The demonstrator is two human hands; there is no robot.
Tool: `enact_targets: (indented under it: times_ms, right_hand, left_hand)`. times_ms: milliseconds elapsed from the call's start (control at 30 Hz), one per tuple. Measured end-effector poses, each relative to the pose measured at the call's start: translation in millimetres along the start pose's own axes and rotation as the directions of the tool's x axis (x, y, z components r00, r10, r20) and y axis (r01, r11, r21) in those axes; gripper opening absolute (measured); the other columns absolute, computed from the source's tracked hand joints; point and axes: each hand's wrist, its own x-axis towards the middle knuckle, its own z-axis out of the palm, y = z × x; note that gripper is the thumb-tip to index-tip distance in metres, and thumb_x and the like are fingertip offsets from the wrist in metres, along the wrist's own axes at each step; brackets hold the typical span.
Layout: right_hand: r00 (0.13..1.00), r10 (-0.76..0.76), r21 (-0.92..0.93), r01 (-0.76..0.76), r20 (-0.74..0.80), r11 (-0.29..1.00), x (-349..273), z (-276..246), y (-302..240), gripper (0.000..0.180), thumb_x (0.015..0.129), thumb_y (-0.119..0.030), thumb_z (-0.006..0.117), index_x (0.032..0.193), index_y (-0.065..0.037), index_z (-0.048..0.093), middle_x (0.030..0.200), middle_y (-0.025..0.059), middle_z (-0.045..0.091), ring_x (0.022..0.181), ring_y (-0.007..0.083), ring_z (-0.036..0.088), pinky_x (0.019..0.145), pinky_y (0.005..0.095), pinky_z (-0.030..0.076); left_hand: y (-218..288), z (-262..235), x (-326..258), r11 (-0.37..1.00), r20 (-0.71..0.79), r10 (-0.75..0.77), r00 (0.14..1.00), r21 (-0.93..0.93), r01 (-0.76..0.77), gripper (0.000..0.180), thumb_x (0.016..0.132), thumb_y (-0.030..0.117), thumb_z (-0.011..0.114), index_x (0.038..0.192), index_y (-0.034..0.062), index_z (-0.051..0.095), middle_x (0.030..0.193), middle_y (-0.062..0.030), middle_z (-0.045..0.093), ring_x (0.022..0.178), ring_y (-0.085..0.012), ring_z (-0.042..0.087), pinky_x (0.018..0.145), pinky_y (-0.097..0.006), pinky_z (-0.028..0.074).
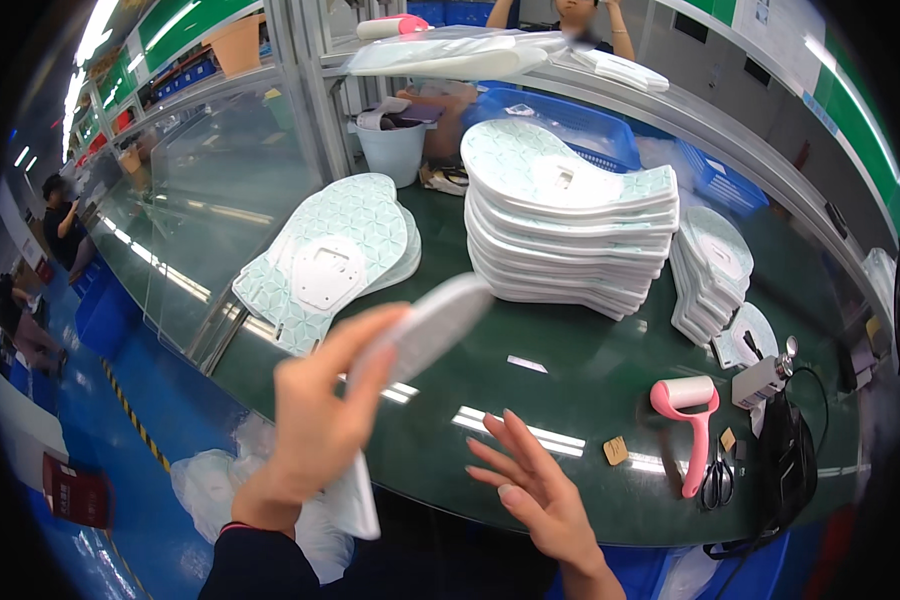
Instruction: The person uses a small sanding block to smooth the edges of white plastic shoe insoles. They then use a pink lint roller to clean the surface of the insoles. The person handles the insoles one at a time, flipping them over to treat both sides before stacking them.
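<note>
My left hand (325, 400) grips a white contoured panel (425, 325), held up and tilted so it shows nearly edge-on; its lower end comes out below the wrist. My right hand (535, 490) is apart from it over the table's front edge, fingers spread and holding nothing. Beyond the left hand, panels with a pale green triangle pattern (355, 225) lie overlapping on the green table (420, 240). A tall stack of similar white panels (570, 230) stands at the back, with a smaller stack (712, 265) to its right.
On the right lie a pink lint roller (695, 420), scissors (717, 482), a tan tag (615, 451), a white bottle (760, 382) and a black bag (792, 450). Behind stand a bucket (392, 150) and blue basket (610, 140). A clear panel (225, 190) borders the left. People are farther off.
</note>
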Motion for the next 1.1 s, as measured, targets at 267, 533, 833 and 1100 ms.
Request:
enact_targets:
  times_ms: [267,533,833,1100]
  right_hand:
    - [0.947,-0.091,0.287,0.183,-0.307,0.940,-14,5,16,0.082,0.079,-0.045,0.056,0.132,0.004,0.018,0.128,0.0193,0.037,0.119,0.0312,0.039,0.099,0.0441,0.031]
    - [0.825,-0.192,0.269,0.379,-0.532,0.885,-32,-13,14,0.043,0.086,-0.012,0.040,0.126,-0.001,0.029,0.105,0.0197,0.054,0.086,0.0267,0.059,0.077,0.0445,0.049]
    - [0.723,-0.430,0.441,0.679,-0.542,0.587,-49,-16,9,0.050,0.079,-0.010,0.042,0.126,0.002,0.031,0.081,0.0276,0.058,0.078,0.0367,0.059,0.073,0.0477,0.049]
    - [0.817,-0.422,0.191,0.521,-0.393,0.832,-60,-37,11,0.046,0.088,-0.023,0.036,0.130,-0.007,0.032,0.108,0.0156,0.052,0.077,0.0232,0.055,0.071,0.0403,0.046]
  left_hand:
    - [13,45,-52,0.925,0.445,0.353,0.823,-0.299,-0.235,0.038,0.072,0.003,0.063,0.110,0.0023,0.057,0.109,-0.0155,0.058,0.097,-0.0276,0.058,0.081,-0.031,0.047]
    - [-17,57,-54,0.772,0.402,-0.143,0.905,-0.527,0.356,0.080,0.076,0.000,0.061,0.137,0.0031,0.009,0.140,-0.0213,0.017,0.128,-0.0309,0.027,0.101,-0.040,0.029]
    - [-14,58,-46,0.428,0.649,-0.095,0.755,-0.658,0.620,0.080,0.076,-0.007,0.058,0.138,0.0038,0.010,0.137,-0.0192,0.025,0.126,-0.0270,0.032,0.100,-0.035,0.032]
    - [6,55,-57,0.476,0.495,0.044,0.868,-0.774,0.418,0.071,0.079,-0.011,0.052,0.136,0.0002,0.010,0.122,-0.0212,0.045,0.112,-0.0240,0.047,0.093,-0.035,0.040]
